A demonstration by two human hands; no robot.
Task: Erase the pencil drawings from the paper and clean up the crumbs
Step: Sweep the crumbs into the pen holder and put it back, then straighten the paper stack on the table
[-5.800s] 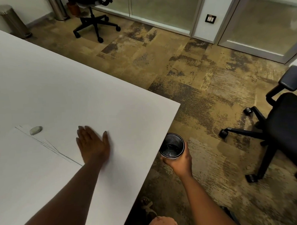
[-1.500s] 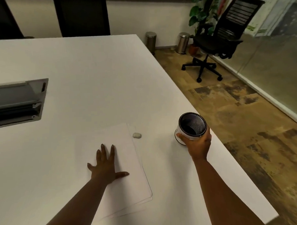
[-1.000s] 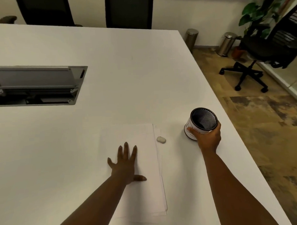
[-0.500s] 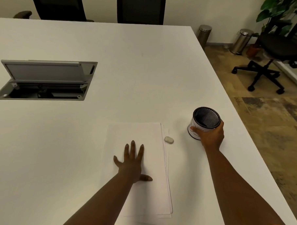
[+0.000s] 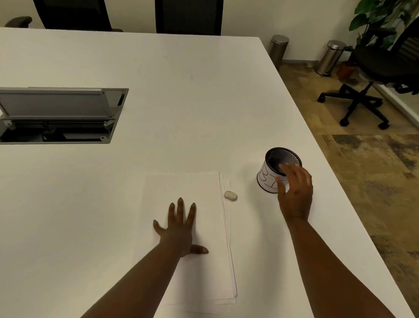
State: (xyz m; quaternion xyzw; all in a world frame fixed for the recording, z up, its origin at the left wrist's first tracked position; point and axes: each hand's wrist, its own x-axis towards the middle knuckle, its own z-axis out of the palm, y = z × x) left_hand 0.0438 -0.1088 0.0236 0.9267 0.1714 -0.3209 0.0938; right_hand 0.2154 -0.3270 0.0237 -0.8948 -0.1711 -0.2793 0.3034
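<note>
A small stack of white paper (image 5: 200, 190) lies on the white table (image 5: 177, 100) in front of me. My left hand (image 5: 181, 228) presses flat on the top sheet, fingers spread. A small whitish eraser (image 5: 230, 195) lies just right of the paper's upper edge. Further right stands a black mesh cup (image 5: 276, 170) with a white label wrapped round it. My right hand (image 5: 295, 191) hovers just in front of the cup with fingers loosely spread, holding nothing. No pencil marks show on the sheet.
An open grey cable hatch (image 5: 55, 115) is sunk into the table at the left. Black office chairs (image 5: 380, 74) stand at the far side and on the right. Two metal bins (image 5: 279, 48) and a plant (image 5: 386, 9) stand by the wall. The table's right edge runs close to the cup.
My right hand carried the mesh cup from beside the table's edge onto the table and has now let go of it. My left hand moved onto the paper and stays flat there.
</note>
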